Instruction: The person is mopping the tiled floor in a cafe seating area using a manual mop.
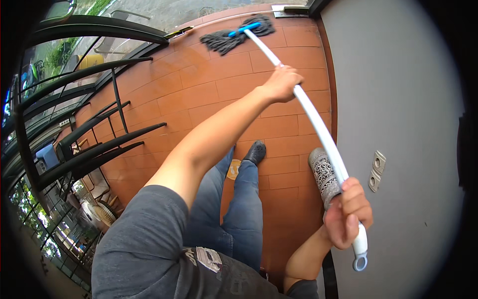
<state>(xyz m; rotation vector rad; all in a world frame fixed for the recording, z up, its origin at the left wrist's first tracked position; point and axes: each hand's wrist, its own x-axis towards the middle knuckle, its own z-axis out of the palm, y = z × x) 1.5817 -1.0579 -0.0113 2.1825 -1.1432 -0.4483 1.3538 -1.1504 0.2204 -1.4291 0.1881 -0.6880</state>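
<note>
A mop with a white handle [318,127] stretches away from me to the far end of the tiled floor. Its dark grey string head [219,42], held in a blue clamp [244,29], lies spread on the tiles near the glass front. My left hand [284,83] is closed round the handle part-way down, with that arm reaching forward across my body. Nearer to me, my right hand [348,215] grips the handle close to its top end, which finishes in a grey hanging loop [360,262].
Black metal furniture legs [94,129] jut in from the left. By the right-hand grey wall [398,99] stands a patterned black-and-white cylinder [324,172], partly behind the handle. Wall sockets [377,171] sit beyond it. My shoe [256,152] rests on the orange tiles [284,142].
</note>
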